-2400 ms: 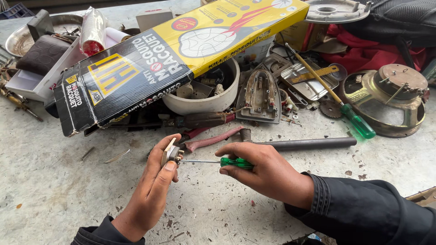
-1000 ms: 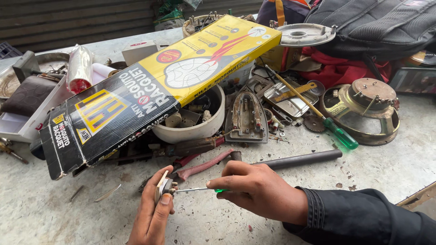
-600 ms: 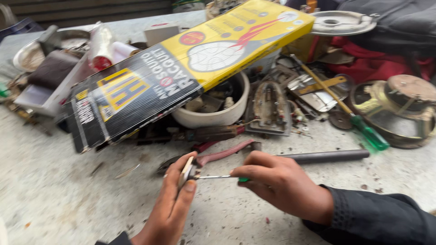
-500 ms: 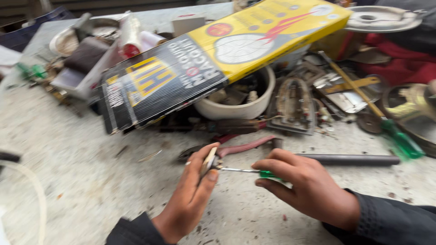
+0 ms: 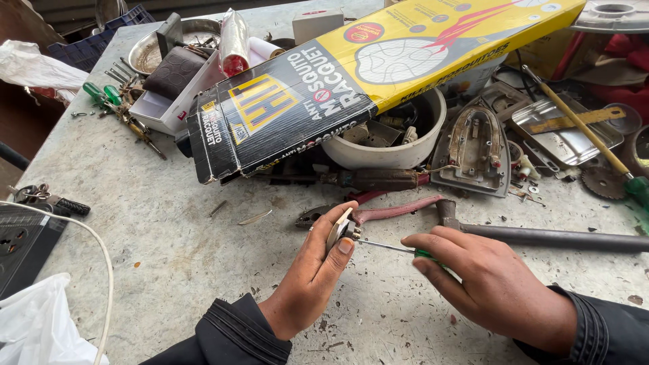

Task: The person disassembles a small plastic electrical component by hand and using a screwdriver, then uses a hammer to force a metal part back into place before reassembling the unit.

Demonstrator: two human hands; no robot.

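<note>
My left hand (image 5: 312, 270) is clamped on a small flat metal part (image 5: 337, 228), thumb on one face and fingertips on the other, holding it on edge just above the grey bench (image 5: 135, 223). My right hand (image 5: 487, 284), at about four o'clock from the left, is closed around a small screwdriver (image 5: 389, 247) with a green handle mostly hidden in my fingers; its thin shaft runs toward nine o'clock and the tip sits right against the fitting on the part. I judge the work to be midway: the driver is seated on the fastener, but I cannot tell whether the screw is going in or coming out, and nothing loose lies beside my hands to show a piece already removed.

Just past the part, toward twelve o'clock, lie pliers (image 5: 378, 211) with red grips, and to their right a hammer (image 5: 541, 235) whose dark handle runs off toward three o'clock. Farther on sit an old iron soleplate (image 5: 473, 149) and a white bowl (image 5: 399, 154) of scrap pieces. A long black and yellow carton (image 5: 351, 81) lies across the bowl. At two o'clock lies a metal tray (image 5: 568, 132); far at ten o'clock a round steel dish (image 5: 145, 51) holds odds and ends. At nine o'clock sits a black socket strip (image 5: 23, 247) with a white cable (image 5: 94, 257).
</note>
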